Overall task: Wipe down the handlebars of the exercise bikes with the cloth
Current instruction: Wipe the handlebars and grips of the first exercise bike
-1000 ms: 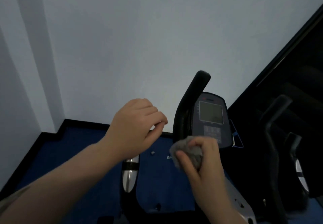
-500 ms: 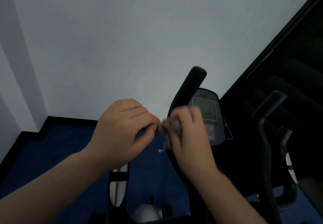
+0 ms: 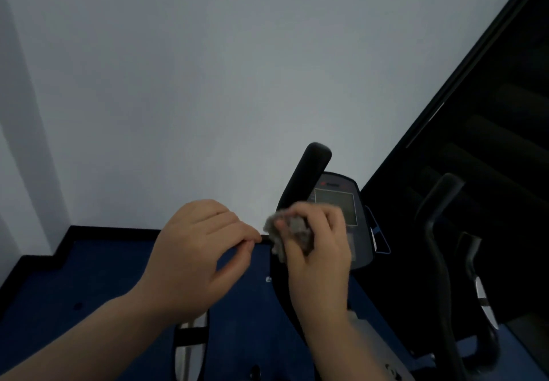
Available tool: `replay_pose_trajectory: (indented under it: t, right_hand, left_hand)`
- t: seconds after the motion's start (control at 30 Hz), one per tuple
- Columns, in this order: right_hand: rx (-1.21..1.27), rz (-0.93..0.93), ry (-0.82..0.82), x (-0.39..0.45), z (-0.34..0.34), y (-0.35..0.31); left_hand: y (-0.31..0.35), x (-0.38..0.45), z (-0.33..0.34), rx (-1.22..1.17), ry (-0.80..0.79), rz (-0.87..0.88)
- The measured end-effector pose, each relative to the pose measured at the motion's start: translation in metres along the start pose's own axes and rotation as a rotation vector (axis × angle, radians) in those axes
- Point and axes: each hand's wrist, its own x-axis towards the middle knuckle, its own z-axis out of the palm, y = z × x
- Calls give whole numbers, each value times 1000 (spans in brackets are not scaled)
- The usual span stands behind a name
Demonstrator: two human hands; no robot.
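A curved black handlebar [image 3: 312,169] rises in front of the bike's console [image 3: 338,202]. My right hand [image 3: 320,250] is shut on a crumpled grey cloth [image 3: 280,233] and presses it against the middle of this handlebar. My left hand [image 3: 199,253] hovers to the left, fingers curled onto the thumb with nothing visible between them. It covers the top of the left handlebar stem [image 3: 190,342], a black and silver bar that emerges below the wrist. Whether the palm touches that bar is hidden.
A second bike's black handlebars [image 3: 439,202] stand at the right against a dark panel. A pale wall fills the view ahead, and blue floor with a black skirting [image 3: 113,232] lies below. The bike's grey frame [image 3: 374,348] runs under my right forearm.
My right hand has carried the cloth up from low beside the console onto the middle of the black handlebar. My left hand stayed curled in nearly the same spot.
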Motion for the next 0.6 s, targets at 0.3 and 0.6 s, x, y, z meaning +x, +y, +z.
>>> replay_pose_trajectory:
  t: [0.3, 0.6]
  right_hand:
    - [79, -229, 134, 72, -32, -16]
    - [8, -257, 10, 44, -22, 1]
  left_hand:
    - [4, 38, 4, -37, 12, -413]
    - [1, 34, 8, 38, -5, -472]
